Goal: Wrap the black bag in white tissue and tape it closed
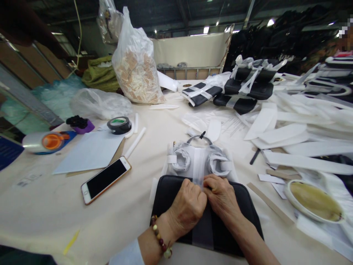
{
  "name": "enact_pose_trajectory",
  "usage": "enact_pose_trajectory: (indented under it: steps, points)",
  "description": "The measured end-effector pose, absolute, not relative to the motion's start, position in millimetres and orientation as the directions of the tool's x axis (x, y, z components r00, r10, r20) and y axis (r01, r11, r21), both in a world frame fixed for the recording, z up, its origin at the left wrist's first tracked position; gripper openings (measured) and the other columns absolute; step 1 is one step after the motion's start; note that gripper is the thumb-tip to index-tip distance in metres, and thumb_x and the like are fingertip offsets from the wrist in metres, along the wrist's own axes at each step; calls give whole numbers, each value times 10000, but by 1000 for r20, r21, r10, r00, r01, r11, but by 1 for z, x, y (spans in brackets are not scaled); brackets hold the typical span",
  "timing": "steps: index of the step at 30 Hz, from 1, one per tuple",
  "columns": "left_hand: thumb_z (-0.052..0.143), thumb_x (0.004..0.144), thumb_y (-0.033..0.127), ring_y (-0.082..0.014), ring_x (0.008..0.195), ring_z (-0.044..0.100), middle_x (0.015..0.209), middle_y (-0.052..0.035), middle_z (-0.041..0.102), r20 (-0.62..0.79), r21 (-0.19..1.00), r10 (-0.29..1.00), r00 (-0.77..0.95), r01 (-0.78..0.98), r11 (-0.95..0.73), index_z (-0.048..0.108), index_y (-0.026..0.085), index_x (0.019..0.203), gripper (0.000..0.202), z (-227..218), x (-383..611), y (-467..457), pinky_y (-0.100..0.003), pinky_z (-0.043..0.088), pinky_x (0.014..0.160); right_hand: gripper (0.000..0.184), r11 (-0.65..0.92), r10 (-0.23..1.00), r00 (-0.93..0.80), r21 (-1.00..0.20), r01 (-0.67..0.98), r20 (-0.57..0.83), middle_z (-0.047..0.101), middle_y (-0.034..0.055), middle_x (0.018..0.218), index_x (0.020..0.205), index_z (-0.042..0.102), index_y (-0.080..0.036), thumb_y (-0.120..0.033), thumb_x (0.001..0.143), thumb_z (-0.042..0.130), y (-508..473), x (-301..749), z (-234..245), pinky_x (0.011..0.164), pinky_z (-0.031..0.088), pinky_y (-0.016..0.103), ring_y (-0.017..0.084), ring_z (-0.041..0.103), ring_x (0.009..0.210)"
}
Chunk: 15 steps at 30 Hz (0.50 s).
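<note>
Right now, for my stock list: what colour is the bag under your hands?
The bag is black; head view shows it best.

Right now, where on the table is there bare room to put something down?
The widest bare patch of table lies at the near edge, below the phone and left of the black bag. A smaller one lies right of the tape roll, before the plastic sack. The right side is crowded with white strips and a dish.

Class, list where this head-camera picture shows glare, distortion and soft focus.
Head view: ceiling lamps blow out white; the wide lens curves the table; left hand and right hand, pinching the white strip, are sharp; dark upper corners lose detail.
</note>
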<state>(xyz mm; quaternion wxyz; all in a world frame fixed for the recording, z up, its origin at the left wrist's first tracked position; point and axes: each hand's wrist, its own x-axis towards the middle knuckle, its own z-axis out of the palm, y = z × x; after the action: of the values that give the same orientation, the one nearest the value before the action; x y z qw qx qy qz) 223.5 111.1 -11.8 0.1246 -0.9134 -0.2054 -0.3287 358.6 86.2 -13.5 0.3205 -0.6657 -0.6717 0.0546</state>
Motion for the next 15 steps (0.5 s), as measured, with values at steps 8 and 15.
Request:
enact_pose_trajectory:
  steps: [8,15]
  points:
    - [263,836,-2,-186,550,431,589,-35,466,626,-173,356,694,569,-804,437,165,671,292,-18,233,95,-346,337,661,196,102,936,80,-483,869,342,688,17,781,568,573,-184,-80,713,491,87,362,-16,654,368,274,148,608,689]
    - [361,782,13,-189,536,467,579,-40,505,607,-291,288,741,545,-786,453,152,679,195,-21,237,91,-383,337,702,219,188,920,11,-466,864,392,680,44,821,595,556,-185,-111,761,432,86,369,-21,669,431,300,168,620,718]
